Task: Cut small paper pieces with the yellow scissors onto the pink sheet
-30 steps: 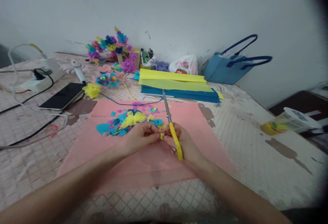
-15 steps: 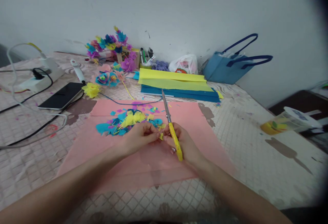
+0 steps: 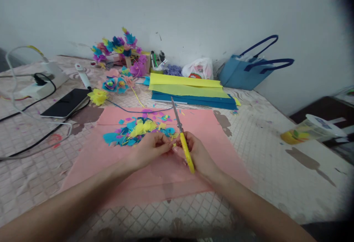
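My right hand (image 3: 195,152) is closed around yellow-handled scissors (image 3: 187,152), whose blades point away from me toward the back of the table. Its fingertips meet those of my left hand (image 3: 155,147) at a small scrap of yellow paper (image 3: 174,145). The left fingers are pinched on that scrap, which they mostly hide. Both hands are over a sheet of pink paper (image 3: 177,183). Just beyond my left hand lies a heap of cut paper pieces (image 3: 129,130) in yellow, blue and purple.
Yellow paper sheets (image 3: 188,87) and blue ones (image 3: 199,101) lie behind. Paper flowers (image 3: 117,46) stand at the back left, above a phone (image 3: 66,103) and a power strip (image 3: 41,87). A blue bag (image 3: 243,73) and a plastic cup (image 3: 301,131) are on the right.
The scissors have shifted slightly left and tilted more to the left in my right hand. Less of the yellow scrap shows between my fingertips. My left hand stays nearly where it was.
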{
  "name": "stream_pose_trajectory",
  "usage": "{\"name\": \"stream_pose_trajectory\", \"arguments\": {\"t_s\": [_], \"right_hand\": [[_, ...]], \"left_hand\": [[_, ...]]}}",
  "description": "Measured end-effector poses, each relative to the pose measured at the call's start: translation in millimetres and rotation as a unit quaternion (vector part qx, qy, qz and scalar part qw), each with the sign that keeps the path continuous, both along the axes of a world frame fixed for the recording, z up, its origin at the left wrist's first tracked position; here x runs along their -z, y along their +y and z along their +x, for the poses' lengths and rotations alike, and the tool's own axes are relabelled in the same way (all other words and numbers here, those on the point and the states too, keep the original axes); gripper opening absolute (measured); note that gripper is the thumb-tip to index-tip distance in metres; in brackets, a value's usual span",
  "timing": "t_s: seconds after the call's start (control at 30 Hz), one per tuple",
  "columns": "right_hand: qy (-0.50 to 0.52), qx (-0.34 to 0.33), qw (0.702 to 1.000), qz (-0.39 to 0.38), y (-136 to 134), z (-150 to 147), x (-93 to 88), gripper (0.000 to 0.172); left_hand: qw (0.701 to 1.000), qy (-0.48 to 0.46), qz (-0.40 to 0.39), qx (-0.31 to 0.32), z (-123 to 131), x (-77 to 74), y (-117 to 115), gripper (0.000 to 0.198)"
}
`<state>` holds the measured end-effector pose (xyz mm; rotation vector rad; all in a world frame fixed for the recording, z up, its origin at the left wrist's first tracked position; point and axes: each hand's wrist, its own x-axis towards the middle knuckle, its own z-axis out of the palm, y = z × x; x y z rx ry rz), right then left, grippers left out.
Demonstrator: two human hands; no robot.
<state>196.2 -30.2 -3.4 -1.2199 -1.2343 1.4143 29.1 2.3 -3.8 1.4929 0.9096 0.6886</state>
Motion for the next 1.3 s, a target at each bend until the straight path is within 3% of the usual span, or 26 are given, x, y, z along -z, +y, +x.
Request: {"name": "stream_pose_trajectory", "arguments": {"t_s": [0.23,0.47,0.8,1.07,1.23,1.3], "right_hand": [[0.002,0.004,1.000,-0.009,-0.4,0.3,-0.1,0.031],[0.010,-0.007,1.000,-0.016,-0.1,0.1,-0.5,0.030],[0.033,-0.003,0.999,-0.021,1.3,2.8,-1.6,0.027],[0.019,0.008,1.000,-0.005,1.5,-1.2,-1.6,0.034],[0.028,0.018,0.999,-0.016,1.5,1.9,-5.6,0.036],[0.031,-0.009,0.999,-0.021,1.5,4.1,-5.8,0.038]], "left_hand": [[0.994,-0.036,-0.103,-0.001,0.2,-6.8,-0.1,0.028],[0.997,-0.049,-0.056,0.019,0.1,0.6,2.7,0.018],[0.986,-0.087,-0.137,-0.026,-0.5,-2.4,-0.4,0.024],[0.993,-0.068,-0.085,-0.046,3.6,-1.0,-2.5,0.021],[0.987,-0.100,-0.073,-0.100,-2.7,-6.2,2.2,0.020],[0.983,-0.124,-0.077,-0.111,-7.1,-9.0,5.4,0.021]]}}
